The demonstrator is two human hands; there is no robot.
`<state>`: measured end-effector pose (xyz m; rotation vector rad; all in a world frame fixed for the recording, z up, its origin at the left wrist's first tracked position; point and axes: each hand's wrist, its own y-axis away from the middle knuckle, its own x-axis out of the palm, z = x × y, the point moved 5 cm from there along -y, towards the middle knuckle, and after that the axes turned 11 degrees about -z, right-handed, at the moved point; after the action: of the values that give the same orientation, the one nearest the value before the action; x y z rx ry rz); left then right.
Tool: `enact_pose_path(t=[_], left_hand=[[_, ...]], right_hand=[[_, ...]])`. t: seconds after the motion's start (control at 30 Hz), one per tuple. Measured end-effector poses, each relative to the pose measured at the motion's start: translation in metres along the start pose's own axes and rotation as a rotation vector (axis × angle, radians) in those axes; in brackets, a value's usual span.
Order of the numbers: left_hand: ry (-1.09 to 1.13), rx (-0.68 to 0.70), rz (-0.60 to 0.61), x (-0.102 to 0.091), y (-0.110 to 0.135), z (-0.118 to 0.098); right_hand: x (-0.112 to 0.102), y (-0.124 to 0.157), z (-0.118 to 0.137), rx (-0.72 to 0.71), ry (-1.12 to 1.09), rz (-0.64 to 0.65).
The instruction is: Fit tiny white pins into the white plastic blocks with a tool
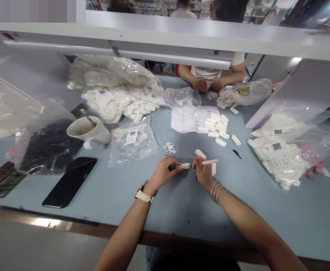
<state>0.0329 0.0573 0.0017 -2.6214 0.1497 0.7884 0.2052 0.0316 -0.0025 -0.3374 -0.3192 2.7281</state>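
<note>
1 small white piece (184, 166) is pinched between the thumb and fingers of the left hand (166, 169), sticking out toward the other side, low over the table (179, 203). The right hand (203, 173) has its fingers closed around a pale pink pen-shaped tool (210, 162), back end poking out to the right, front end aimed at that white piece. Can't tell if they're actually touching, too small to make out.

Just past the right fingers lies a white block (200, 153), and another block (214, 169) is right beside them on the outer side. Small heap of tiny white bits (170, 147) just beyond the left fingers. Farther out past the right fingers: a pile of blocks (216, 124) partly on some paper (182, 122), plus a black scrap (237, 153) off to the right.

Left of the left fingers you've got a clear labelled bag (133, 139), then a mug (88, 131) with a spoon (89, 118) in it, and a black phone (70, 182) lying nearer the edge. Well to the right of the right fingers, bagged white parts (278, 156). Way across, a co-worker's hands (200, 86) are by more blocks (227, 97).
</note>
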Motion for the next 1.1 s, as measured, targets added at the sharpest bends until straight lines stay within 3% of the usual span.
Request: enact_pose_path(t=[0.53, 0.87, 1.1], left_hand=[[-0.072, 0.04, 0.055, 0.0, 0.002, -0.005], [-0.11, 0.036, 0.062, 0.002, 0.001, -0.005], [-0.1, 0.033, 0.066, 0.001, 0.0, -0.005]], right_hand=[[0.008, 0.005, 0.02, -0.323, 0.407, 0.055], [0.001, 0.006, 0.007, -0.137, 0.139, -0.015], [0.007, 0.007, -0.001, -0.04, 0.064, 0.08]])
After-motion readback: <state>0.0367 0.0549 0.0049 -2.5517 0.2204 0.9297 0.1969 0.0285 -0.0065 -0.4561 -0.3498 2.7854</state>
